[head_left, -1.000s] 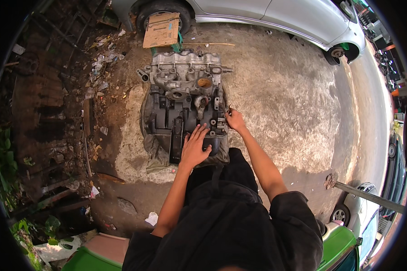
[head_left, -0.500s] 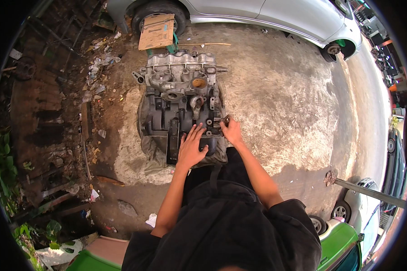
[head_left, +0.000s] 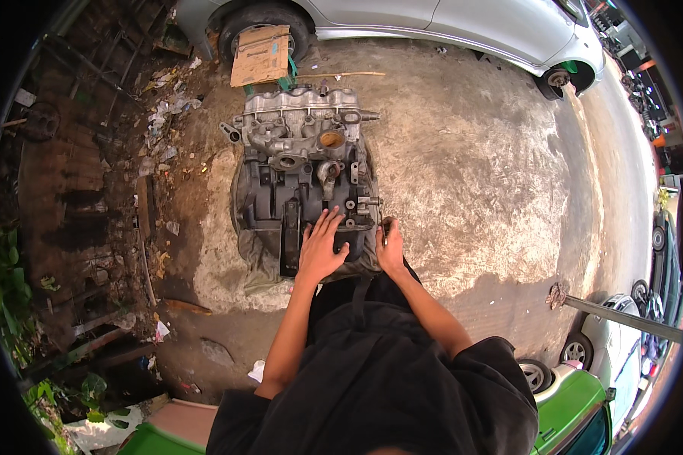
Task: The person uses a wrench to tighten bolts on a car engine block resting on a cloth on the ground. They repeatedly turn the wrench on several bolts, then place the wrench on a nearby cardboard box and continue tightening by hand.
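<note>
A car engine [head_left: 303,174] of grey and black metal stands before me on a dark cloth [head_left: 262,269]. My left hand [head_left: 324,249] lies on the near part of the block, fingers stretched out, beside a long black bracket [head_left: 290,239]. At the engine's right near edge, my right hand [head_left: 390,249] is closed in a pinch; a small dark thing shows at its fingertips, too small to name. Just beyond that hand, a short metal fitting [head_left: 368,203] sticks out of the block's right side. A round rusty opening [head_left: 331,140] faces up farther back.
Behind the engine is a piece of cardboard [head_left: 262,57] on a green support, near a silver car [head_left: 402,19]. Litter [head_left: 171,114] and wooden boards [head_left: 61,174] lie to the left. A pole [head_left: 622,322] and a green vehicle [head_left: 573,409] are at right.
My right hand has moved toward me, from the metal fitting down along the engine's right edge, still pinched. My left hand stays in place.
</note>
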`<state>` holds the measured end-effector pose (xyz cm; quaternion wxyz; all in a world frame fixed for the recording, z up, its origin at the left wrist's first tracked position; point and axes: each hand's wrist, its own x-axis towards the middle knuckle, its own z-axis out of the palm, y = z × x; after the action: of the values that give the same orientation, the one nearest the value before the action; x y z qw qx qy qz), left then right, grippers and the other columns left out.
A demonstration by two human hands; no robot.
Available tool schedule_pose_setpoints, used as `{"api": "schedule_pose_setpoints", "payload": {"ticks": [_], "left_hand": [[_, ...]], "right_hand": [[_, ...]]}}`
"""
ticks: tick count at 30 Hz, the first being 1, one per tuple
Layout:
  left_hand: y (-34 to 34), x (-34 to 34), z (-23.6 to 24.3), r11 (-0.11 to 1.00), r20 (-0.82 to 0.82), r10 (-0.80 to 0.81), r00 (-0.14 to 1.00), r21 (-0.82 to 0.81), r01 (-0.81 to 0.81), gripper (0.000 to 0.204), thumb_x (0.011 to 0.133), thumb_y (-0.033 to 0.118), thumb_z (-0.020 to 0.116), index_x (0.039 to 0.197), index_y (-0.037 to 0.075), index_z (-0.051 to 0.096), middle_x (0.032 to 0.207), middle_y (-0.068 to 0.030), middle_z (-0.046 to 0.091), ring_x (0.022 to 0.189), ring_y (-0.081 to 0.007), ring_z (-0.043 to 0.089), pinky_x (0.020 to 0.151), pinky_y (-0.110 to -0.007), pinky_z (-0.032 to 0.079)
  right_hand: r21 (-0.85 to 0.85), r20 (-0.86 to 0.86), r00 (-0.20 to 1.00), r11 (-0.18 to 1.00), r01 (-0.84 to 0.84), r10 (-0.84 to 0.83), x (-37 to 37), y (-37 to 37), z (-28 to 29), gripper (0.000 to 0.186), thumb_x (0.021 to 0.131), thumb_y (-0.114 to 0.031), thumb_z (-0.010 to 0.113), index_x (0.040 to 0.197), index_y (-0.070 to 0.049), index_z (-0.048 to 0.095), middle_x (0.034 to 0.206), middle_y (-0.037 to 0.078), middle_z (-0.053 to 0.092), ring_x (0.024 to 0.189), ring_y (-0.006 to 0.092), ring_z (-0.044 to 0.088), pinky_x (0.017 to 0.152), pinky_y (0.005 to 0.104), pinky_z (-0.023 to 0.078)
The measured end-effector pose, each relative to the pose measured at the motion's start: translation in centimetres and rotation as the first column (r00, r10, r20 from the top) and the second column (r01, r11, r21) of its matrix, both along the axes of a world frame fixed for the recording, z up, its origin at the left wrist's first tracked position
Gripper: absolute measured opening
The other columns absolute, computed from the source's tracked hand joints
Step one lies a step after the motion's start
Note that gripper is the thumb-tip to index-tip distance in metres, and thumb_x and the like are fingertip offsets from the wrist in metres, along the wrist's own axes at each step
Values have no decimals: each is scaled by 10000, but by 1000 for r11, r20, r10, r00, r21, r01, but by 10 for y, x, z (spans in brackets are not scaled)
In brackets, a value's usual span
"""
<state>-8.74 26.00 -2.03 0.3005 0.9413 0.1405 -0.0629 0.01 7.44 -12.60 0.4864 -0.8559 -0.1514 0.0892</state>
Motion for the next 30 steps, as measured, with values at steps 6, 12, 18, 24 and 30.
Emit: {"api": "schedule_pose_setpoints", "payload": {"ticks": [6,12,18,24,30], "left_hand": [[-1,0,0,1000,-20,-1,1000,6,1,700,897,242,694,1541,172,427,1681,1,316,1565,-254,259,1229,-590,282],[-2,1,3,1000,-45,-5,999,21,6,711,901,247,688,1550,169,410,1685,-5,307,1565,-256,258,1233,-587,279],[-2,0,2,999,-43,-4,999,53,6,721,894,255,693,1550,168,405,1684,-6,307,1563,-248,263,1233,-581,281],[-2,0,1,999,-43,-4,999,54,6,724,891,263,698,1548,170,409,1684,-6,307,1563,-244,262,1230,-581,287],[-1,1,1,999,-54,-5,999,49,8,720,889,267,699,1544,169,418,1682,-7,313,1562,-246,266,1225,-590,292]], "right_hand": [[85,-125,987,990,115,-104,22,-9,0,185,1025,-87,599,1173,21,572,989,207,690,856,286,716,775,404,552],[250,-230,958,941,227,-170,43,-9,1,175,987,-58,678,1117,53,643,973,154,724,828,198,724,752,341,575],[291,-287,927,899,326,-243,63,-8,1,151,986,-66,704,1077,49,670,817,77,685,697,129,630,635,302,516],[24,-219,954,976,215,-205,79,-6,-2,311,1047,-258,615,955,34,672,695,130,683,610,212,668,604,370,519],[-148,-269,962,989,13,-53,97,12,-12,363,1054,-286,567,922,44,640,656,183,685,646,339,719,650,457,546]]}}
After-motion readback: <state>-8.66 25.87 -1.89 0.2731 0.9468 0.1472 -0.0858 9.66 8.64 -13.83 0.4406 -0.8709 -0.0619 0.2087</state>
